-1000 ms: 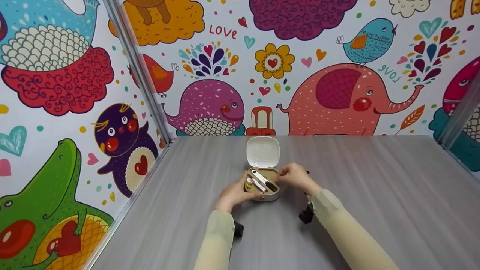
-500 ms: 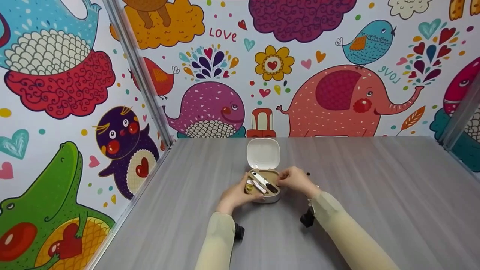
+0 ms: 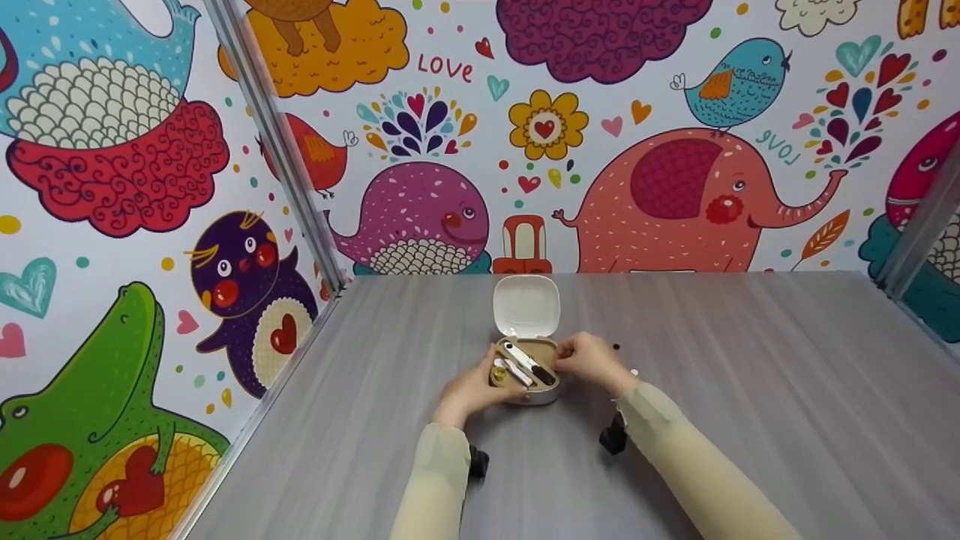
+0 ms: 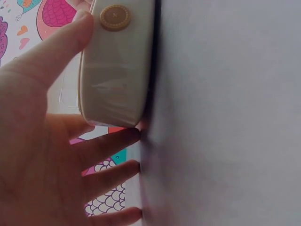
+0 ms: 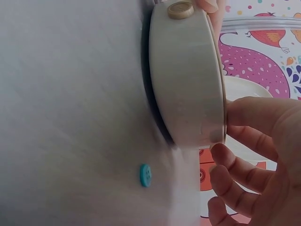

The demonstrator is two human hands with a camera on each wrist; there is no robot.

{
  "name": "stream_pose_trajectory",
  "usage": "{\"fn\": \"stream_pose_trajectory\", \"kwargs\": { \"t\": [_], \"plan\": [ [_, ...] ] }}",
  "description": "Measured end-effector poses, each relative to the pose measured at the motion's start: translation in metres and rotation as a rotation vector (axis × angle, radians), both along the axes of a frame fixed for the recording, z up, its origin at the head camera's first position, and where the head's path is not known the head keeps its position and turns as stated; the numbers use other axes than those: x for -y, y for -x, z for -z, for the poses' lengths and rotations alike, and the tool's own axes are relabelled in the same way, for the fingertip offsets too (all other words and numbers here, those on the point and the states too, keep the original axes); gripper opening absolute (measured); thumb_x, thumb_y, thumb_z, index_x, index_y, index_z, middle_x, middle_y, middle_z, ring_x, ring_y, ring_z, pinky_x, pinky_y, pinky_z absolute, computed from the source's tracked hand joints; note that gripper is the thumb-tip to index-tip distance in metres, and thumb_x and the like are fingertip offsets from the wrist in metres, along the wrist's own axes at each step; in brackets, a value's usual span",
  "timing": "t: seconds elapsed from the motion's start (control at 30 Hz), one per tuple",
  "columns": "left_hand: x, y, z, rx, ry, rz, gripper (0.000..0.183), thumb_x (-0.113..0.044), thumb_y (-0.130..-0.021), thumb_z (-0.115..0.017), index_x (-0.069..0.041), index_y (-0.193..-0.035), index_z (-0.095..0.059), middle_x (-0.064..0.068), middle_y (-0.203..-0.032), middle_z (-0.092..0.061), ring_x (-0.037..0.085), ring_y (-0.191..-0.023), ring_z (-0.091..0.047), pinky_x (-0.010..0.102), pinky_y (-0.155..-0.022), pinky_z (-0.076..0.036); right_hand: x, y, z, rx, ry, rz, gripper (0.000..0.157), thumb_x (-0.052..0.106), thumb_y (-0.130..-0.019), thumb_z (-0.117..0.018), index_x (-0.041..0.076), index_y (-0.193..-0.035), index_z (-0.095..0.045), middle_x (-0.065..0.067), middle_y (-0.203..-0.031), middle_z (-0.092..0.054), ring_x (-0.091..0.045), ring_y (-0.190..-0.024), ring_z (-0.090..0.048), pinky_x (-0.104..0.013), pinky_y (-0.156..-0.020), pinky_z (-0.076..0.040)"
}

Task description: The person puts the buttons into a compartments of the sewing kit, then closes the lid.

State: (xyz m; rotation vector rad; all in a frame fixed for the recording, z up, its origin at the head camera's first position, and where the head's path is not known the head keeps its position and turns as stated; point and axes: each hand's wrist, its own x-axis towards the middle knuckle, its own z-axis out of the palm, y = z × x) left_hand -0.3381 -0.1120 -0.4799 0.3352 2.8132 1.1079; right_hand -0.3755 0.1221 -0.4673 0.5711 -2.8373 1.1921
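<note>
A small white box (image 3: 541,400) stands on the table with its lid (image 3: 526,306) raised at the back. Its tan inside holds a slim white tool with a dark end (image 3: 527,361), a pinkish-white stick (image 3: 513,372) and a small yellow round piece (image 3: 499,373). My left hand (image 3: 469,390) grips the box's left side, the thumb against the front near a tan button (image 4: 115,17). At the right rim is my right hand (image 3: 592,361), thumb and index finger reaching inside, the other fingers curled by the outer wall (image 5: 188,80). I cannot tell whether its hidden fingertips hold something.
A teal button (image 5: 146,175) lies on the grey table (image 3: 750,390) to the right of the box. Small dark (image 3: 616,346) and white (image 3: 634,372) spots show near the right wrist. Patterned panels (image 3: 420,202) rise at the back and left.
The right hand shifts only slightly at the box's rim, and the white spot beside its wrist comes into sight. The left hand and the box stay in place.
</note>
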Motion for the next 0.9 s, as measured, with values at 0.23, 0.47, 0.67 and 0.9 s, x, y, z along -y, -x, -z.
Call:
{"fn": "stream_pose_trajectory", "kwargs": {
  "t": [0.23, 0.47, 0.67, 0.9],
  "plan": [
    [0.000, 0.001, 0.000, -0.007, 0.012, 0.008, 0.109, -0.058, -0.076, -0.074, -0.008, -0.155, -0.019, 0.024, -0.145, -0.043, 0.039, -0.124, -0.049, 0.050, -0.098, -0.041, -0.004, 0.000, 0.000, -0.014, 0.027, -0.025, 0.005, 0.008, -0.080, -0.072, 0.006, -0.076, -0.074, 0.003, -0.068, -0.064, -0.008, -0.058, -0.050, -0.026, -0.053, -0.041],
    [0.000, 0.002, 0.001, -0.019, 0.029, 0.005, 0.108, -0.057, -0.076, -0.074, -0.007, -0.155, -0.020, 0.024, -0.145, -0.042, 0.041, -0.124, -0.049, 0.053, -0.098, -0.041, -0.022, 0.000, -0.006, -0.038, 0.080, -0.009, 0.011, 0.011, -0.081, -0.072, 0.003, -0.085, -0.078, -0.004, -0.078, -0.072, -0.011, -0.066, -0.057, -0.028, -0.061, -0.047],
    [0.000, 0.000, 0.000, -0.007, 0.023, -0.007, 0.110, -0.058, -0.075, -0.075, -0.010, -0.156, -0.019, 0.025, -0.146, -0.041, 0.043, -0.125, -0.047, 0.053, -0.099, -0.040, -0.055, 0.001, -0.007, -0.001, 0.102, 0.037, 0.015, 0.008, -0.085, -0.070, -0.004, -0.092, -0.076, -0.008, -0.082, -0.072, -0.018, -0.071, -0.063, -0.027, -0.060, -0.050],
    [-0.001, -0.002, -0.004, 0.009, 0.010, -0.011, 0.110, -0.057, -0.075, -0.076, -0.010, -0.156, -0.017, 0.024, -0.147, -0.039, 0.042, -0.128, -0.045, 0.053, -0.101, -0.038, -0.098, 0.001, 0.002, 0.002, 0.087, 0.066, 0.015, 0.001, -0.082, -0.068, -0.008, -0.093, -0.074, -0.014, -0.085, -0.072, -0.011, -0.066, -0.058, -0.025, -0.057, -0.048]
  ]
}}
